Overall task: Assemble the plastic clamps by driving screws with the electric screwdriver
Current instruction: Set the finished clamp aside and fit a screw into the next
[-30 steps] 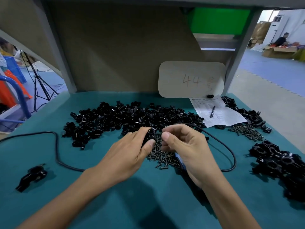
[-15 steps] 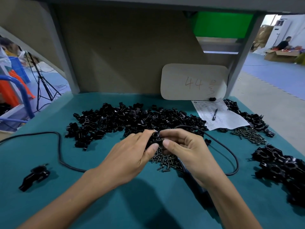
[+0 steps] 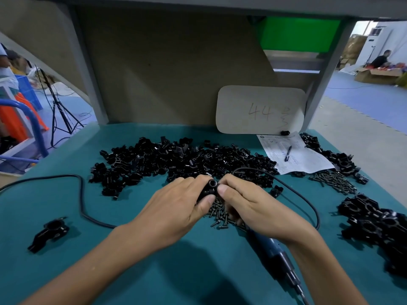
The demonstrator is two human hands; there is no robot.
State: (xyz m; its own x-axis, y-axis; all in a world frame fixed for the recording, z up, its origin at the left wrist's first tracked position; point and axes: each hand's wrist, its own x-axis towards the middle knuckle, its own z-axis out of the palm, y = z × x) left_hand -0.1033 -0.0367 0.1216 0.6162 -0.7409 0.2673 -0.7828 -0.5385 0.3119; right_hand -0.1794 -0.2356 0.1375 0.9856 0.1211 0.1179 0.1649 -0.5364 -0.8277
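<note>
A teal bench [image 3: 39, 201] lies strewn with black clamp parts [image 3: 176, 159]; blue floor [image 3: 363, 100] beyond.

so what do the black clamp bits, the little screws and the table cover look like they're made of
Clamp parts: likely moulded plastic, black, semi-gloss; soft highlights on rounded edges.
Screws: probably metal with a dark finish; tiny bright glints on heads and shanks.
Table cover: seemingly a rubbery or vinyl mat, matte teal; smooth, with no glare or weave showing.
</note>
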